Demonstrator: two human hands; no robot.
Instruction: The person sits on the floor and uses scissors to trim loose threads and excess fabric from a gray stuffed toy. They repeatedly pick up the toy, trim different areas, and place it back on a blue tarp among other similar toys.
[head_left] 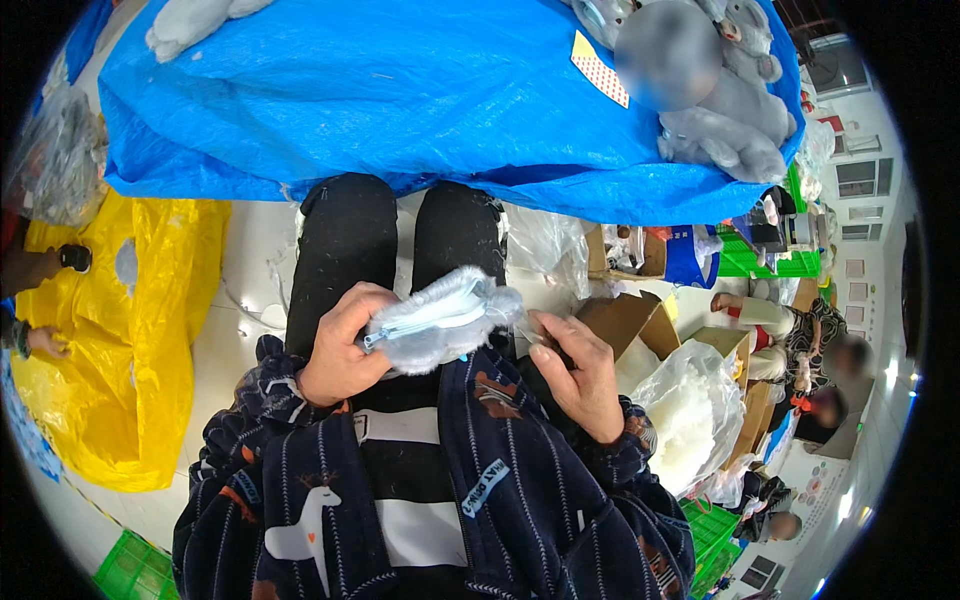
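Above my lap, my left hand (342, 345) is closed around the left end of a small grey plush piece (447, 345). Along its upward face runs a pale blue zipper (430, 318), with the slider near my left thumb. My right hand (583, 372) hovers just off the right end of the plush, thumb and forefinger bent toward each other. Whether something thin sits between those fingertips is too small to make out.
A table under a blue tarp (380, 100) stands before my knees, with grey plush toys (725, 140) and a dotted card (600, 70) at its right. Yellow sheeting (130, 380) lies left, near another person's hand (45, 342). Cardboard boxes (635, 325) and a bag of white stuffing (690, 410) stand right.
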